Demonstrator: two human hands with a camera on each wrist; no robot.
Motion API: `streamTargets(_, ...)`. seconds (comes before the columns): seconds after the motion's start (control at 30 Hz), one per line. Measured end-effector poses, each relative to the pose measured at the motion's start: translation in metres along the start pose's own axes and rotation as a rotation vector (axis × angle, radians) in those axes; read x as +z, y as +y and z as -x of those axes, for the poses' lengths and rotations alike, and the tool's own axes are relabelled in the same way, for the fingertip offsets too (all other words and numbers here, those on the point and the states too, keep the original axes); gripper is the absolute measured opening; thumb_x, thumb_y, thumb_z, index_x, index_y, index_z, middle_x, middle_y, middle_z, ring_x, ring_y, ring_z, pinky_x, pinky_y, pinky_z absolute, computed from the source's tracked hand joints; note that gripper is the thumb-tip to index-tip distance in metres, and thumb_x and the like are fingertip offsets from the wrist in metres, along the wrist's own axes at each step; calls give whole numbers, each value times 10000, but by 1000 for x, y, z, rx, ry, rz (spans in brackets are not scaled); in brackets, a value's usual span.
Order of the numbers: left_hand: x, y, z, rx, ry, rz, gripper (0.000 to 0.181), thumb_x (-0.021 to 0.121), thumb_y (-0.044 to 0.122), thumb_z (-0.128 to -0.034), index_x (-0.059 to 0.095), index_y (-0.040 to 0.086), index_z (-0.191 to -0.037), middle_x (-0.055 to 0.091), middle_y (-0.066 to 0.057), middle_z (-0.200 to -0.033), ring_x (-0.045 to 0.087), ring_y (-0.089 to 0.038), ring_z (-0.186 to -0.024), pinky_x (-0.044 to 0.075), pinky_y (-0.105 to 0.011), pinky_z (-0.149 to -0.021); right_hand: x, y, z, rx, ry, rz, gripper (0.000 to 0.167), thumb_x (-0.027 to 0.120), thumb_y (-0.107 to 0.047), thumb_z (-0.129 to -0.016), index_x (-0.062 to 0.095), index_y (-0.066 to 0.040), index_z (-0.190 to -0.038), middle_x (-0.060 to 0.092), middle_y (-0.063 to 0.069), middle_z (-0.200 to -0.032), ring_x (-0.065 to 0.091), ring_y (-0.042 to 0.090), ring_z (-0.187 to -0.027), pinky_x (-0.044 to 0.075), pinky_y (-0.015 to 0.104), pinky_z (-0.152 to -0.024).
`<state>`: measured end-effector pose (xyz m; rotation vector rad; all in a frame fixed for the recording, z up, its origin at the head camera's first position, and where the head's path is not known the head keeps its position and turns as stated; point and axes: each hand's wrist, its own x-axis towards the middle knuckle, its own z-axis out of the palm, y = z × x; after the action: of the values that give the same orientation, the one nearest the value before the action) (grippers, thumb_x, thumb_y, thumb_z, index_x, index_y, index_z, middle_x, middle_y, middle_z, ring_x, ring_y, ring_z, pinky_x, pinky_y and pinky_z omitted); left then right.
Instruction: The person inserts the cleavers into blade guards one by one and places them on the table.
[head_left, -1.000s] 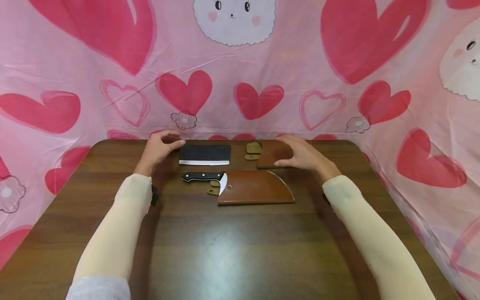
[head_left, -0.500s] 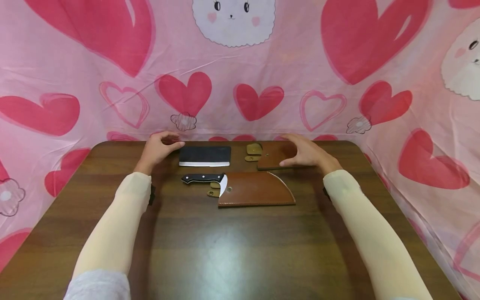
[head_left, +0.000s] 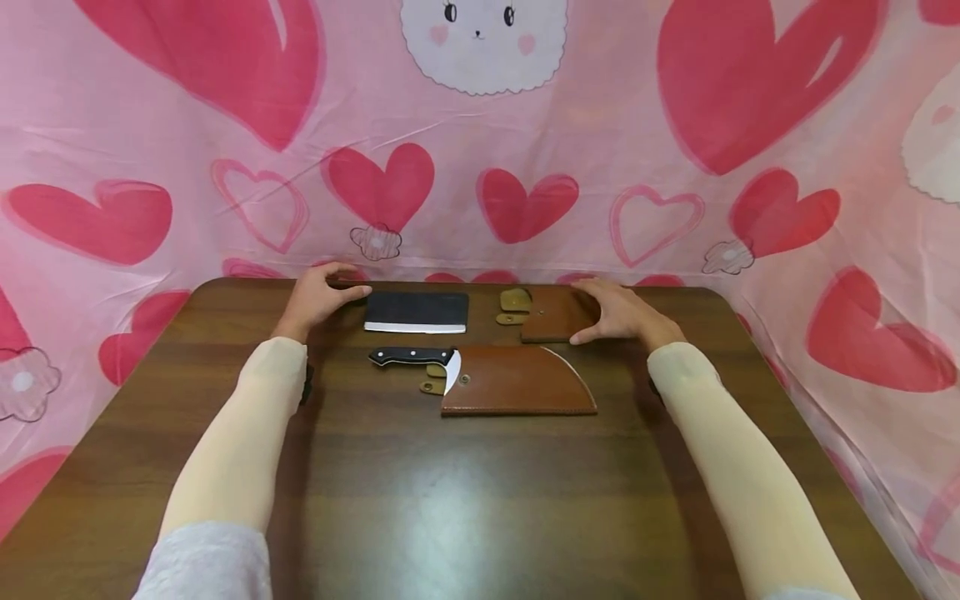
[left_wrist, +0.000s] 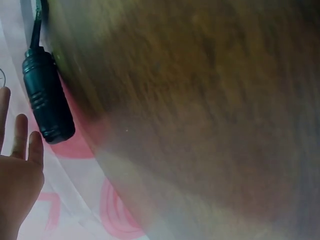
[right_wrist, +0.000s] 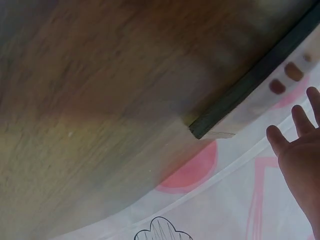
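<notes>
A cleaver with a black blade (head_left: 417, 308) and a bright edge lies flat near the table's far side. Its ribbed black handle (left_wrist: 47, 95) shows in the left wrist view. My left hand (head_left: 311, 298) is held about the handle end, fingers loosely extended and apart from it in that view. To the right, a brown leather sheath (head_left: 555, 315) with flaps lies flat. My right hand (head_left: 622, 312) spreads thumb and fingers around its right end, holding nothing; contact is unclear. Nearer lies a second knife, its black handle (head_left: 411, 356) protruding from a larger brown sheath (head_left: 521, 383).
All lies on a brown wooden table (head_left: 405, 517). A pink cloth (head_left: 555, 117) printed with hearts hangs directly behind the table and along its sides. The larger sheath has a flap with a snap (head_left: 432, 387) at its left end.
The right hand has shifted a little to the right along the smaller sheath. The left hand has barely moved. The head view has turned slightly; the knives and sheaths stay put.
</notes>
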<state>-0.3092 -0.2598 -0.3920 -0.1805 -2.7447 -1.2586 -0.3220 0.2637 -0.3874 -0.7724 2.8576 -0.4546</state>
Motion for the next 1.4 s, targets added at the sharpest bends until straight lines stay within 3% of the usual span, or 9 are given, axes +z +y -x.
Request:
streamTargets(0.3,-2,-3,-5,-12,3,-44,523,813,306,-874,658,26,-1288,635,-214,-1304,521,-396,-1266,358,-542,-1083,2,4,-2,25,-25,52,1144,880,-564,-695,352,-32,-1560,290,248,-1607,142,478,-1497,140,674,-1145)
streamTargets(0.8,-5,-8,-9,-39,-77,-29,554,804,326,-879,646,11,-1307,622,-220,-1327,489,-391,-1300,321,-553,-1110,5,9,-8,84,-117,64,1232,858,-643,-670,276,-82,-1599,219,243,-1633,72,452,-1516,57,747,-1106)
streamTargets(1.0,-3,-13,-8,-49,-111,-48,533,796,322,-886,657,11,-1296,612,-220,-1327,485,-389,-1269,324,-551,-1100,5,8,-11,93,-142,40,1261,866,-648,-655,248,-105,-1610,181,232,-1645,37,439,-1521,45,784,-1075)
streamTargets(1.2,-4,-20,-4,-59,-106,-65,505,786,303,-897,656,16,-1292,597,-232,-1309,491,-390,-1184,351,-551,-1058,5,6,-12,107,-158,-2,1253,884,-606,-665,233,-117,-1617,156,223,-1652,-1,429,-1525,14,819,-1037)
streamTargets(1.4,-4,-22,-5,-35,-116,-89,483,783,240,-898,649,-3,-1295,602,-250,-1280,502,-390,-1135,375,-542,-1028,5,7,-12,76,-129,14,1214,871,-618,-674,276,-108,-1601,219,232,-1629,89,438,-1515,41,799,-1060)
